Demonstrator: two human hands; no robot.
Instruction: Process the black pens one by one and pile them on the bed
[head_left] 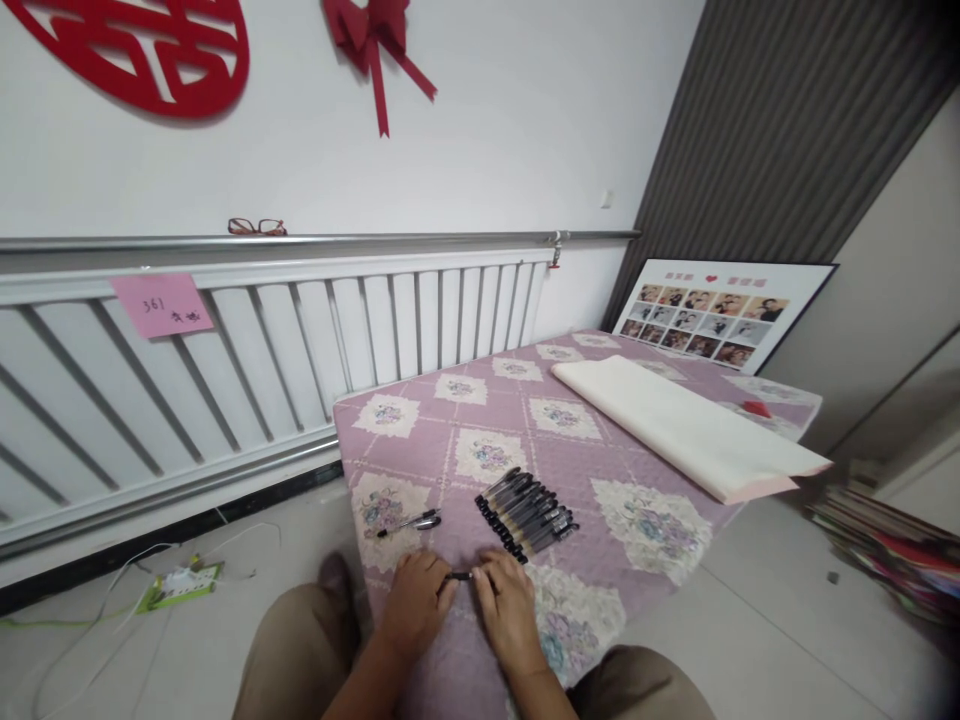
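Near the near edge of the purple, floral-clothed tabletop (431, 455), the left hand (418, 598) and right hand (505, 596) each have their grip closed on one end of a slim black pen (460, 576), probably for steadiness; its middle spans the gap between the fingertips. Black-capped clear plastic pens (525, 512) lie side by side just beyond the right hand, seemingly kept together within reach; loose clear-and-black pen pieces (427, 522) lie beyond the left, towards the left edge.

Tablecloth (420, 440) is showing lilac ground, cream diamond medallions, mauve-and-blue floral sprays. At 5 o'clock, grouped pens (525, 510) are displaying black caps, clear barrels. At 9, note (163, 305) is showing pink with black writing. Cut-out emblem (187, 108) at 10, bow (371, 30) at 11: both are showing red. Panelling (750, 130) at 2 is presenting dark-grey stripes.
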